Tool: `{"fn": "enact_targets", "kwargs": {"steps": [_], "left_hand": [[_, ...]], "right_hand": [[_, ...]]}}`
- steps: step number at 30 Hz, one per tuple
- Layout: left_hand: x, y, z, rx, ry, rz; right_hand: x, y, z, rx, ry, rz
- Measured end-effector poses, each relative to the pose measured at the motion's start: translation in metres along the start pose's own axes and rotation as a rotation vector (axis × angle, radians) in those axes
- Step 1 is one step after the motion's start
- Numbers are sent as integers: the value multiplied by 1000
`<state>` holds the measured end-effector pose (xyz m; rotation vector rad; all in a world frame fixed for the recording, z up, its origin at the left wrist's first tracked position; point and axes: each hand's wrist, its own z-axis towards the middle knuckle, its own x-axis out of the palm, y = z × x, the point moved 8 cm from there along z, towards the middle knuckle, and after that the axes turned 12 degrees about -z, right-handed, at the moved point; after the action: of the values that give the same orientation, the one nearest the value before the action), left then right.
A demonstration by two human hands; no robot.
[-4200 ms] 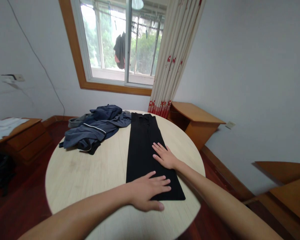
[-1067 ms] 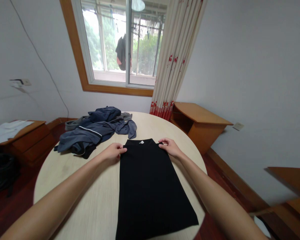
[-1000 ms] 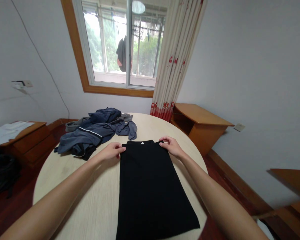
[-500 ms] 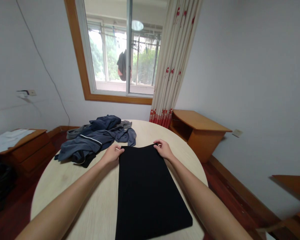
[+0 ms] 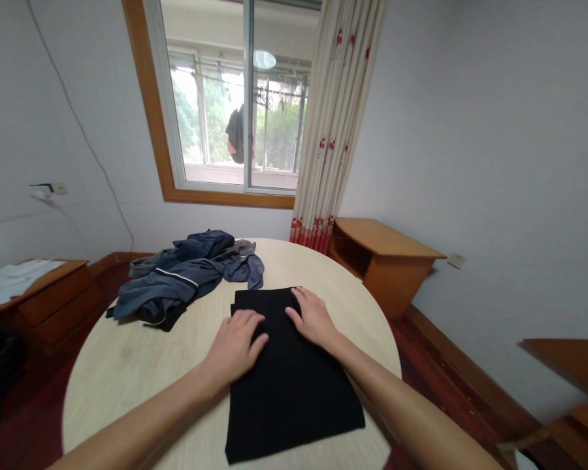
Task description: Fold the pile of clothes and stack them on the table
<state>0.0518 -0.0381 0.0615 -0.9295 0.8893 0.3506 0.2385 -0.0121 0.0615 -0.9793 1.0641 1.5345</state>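
Observation:
A black folded garment [image 5: 294,385] lies on the pale round table [image 5: 176,398] in front of me; its exact kind I cannot tell. Over its left edge rests my left hand [image 5: 238,343], fingers spread and thumb apart. My right hand [image 5: 313,316] lies on the upper right part of the cloth, its fingers stretched toward the far edge and the thumb out to the left. Neither hand grips the fabric. Near the far left corner, a second layer edge shows slightly offset.
A heap of dark blue and grey clothes [image 5: 186,274] sits at the table's far left. Beyond the table's right side stands a wooden cabinet [image 5: 392,241]. A patterned curtain [image 5: 323,183] hangs by the window. At left is a low wooden drawer unit [image 5: 59,300].
Both hands have let go of the garment's far corners and now lie flat on it. My left hand has come nearer along the left edge. The near edge has shifted slightly.

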Motion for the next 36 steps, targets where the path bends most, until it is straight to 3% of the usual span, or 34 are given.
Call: {"fn": "enact_targets", "kwargs": {"steps": [3,6,9,14,23,27,32,36], "left_hand": [[40,-35,-55,120,248,-13],[58,-36,-88,130,341,-20],[56,-29,-94,108,327,-12],[47,-28,-97,67,351,7],[22,-7,-117,85,471,-23],[11,-2,-123,140,440,-5],[5,-33,-126,474,252,65],[-5,-40,-126,582,148,35]], "right_hand": [[5,30,-58,-133,155,44],[15,38,-100,-164,262,22],[18,33,-114,-143,254,-25],[15,18,-111,-147,246,-15],[7,-57,-127,-151,272,84],[-6,-65,-141,-257,250,151],[-19,-39,-148,-481,234,223],[-26,-33,-144,-498,103,220]]}}
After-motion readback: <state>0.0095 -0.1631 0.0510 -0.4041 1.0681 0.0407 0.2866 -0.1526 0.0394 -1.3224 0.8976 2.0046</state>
